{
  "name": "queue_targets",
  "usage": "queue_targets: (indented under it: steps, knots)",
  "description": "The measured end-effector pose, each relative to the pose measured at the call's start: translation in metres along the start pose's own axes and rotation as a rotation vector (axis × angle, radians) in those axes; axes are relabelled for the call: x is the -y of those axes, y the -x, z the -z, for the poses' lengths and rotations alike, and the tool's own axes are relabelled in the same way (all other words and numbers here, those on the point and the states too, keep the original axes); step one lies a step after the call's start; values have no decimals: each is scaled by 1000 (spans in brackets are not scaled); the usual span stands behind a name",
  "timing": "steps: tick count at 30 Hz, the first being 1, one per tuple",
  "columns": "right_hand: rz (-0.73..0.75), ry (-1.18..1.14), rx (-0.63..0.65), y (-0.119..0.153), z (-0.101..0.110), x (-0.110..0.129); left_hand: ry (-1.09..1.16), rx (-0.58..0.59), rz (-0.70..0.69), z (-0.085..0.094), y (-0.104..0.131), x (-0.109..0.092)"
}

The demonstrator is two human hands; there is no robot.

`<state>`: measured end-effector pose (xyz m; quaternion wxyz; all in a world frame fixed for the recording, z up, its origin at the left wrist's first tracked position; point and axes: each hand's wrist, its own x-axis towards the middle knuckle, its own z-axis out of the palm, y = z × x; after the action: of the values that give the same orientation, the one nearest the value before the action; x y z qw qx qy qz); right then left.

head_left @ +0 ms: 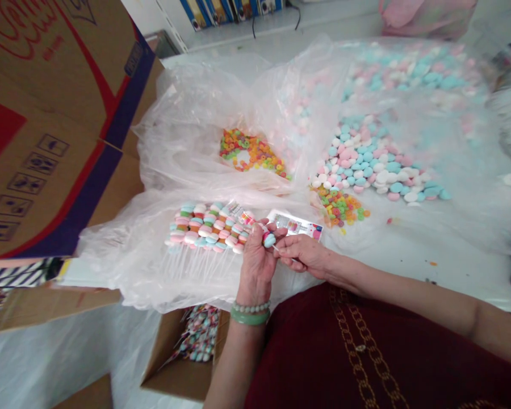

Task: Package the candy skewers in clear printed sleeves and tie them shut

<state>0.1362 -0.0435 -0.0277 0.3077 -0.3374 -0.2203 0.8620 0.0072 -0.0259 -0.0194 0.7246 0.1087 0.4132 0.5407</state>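
Note:
My left hand (258, 258), with a jade bangle and a bead bracelet at the wrist, is closed round a candy skewer (269, 240) whose blue end piece shows; my fingers hide most of it. My right hand (300, 253) pinches the thin white stick (275, 247) coming out of that candy. Left of my hands lie finished-looking candy skewers (206, 227) in rows, pastel pieces with coloured rings between, sticks toward me. A printed packet (298, 225) rests just behind my hands, and a small clear printed wrapper (241, 213) lies on the skewers.
Clear plastic sheeting (187, 165) covers much of the table. Coloured ring candies (255, 152) lie in two heaps, beside pastel candy discs (375, 162). A large cardboard box (63, 130) stands at left. Below the table edge, an open box (170, 369) holds more candy skewers.

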Motion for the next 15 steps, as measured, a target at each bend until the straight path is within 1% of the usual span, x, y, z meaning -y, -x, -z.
queue_targets:
  steps: [2, 4, 5, 7, 9, 11, 13, 15]
  knots:
    - [62, 102, -38, 3, 1, -2, -5, 21, -2, 3, -1, -8]
    - [70, 207, -63, 4, 2, -1, 15, -7, -29, 6, -2, -18]
    - [73, 298, -88, 5, 2, -1, 28, -39, -38, 8, -3, -23]
    - [117, 568, -169, 5, 1, 0, 51, -98, -58, 11, -6, -30]
    - [212, 871, -248, 5, -1, 0, 76, -119, -82, 12, -9, -32]
    - [317, 1090, -268, 6, -3, -2, 110, -110, -111, 11, -10, -31]
    - [364, 1202, -290, 7, -5, -4, 140, -94, -121, 10, -11, -29]
    - [348, 1246, -352, 8, -6, -5, 158, -80, -121, 9, -11, -28]
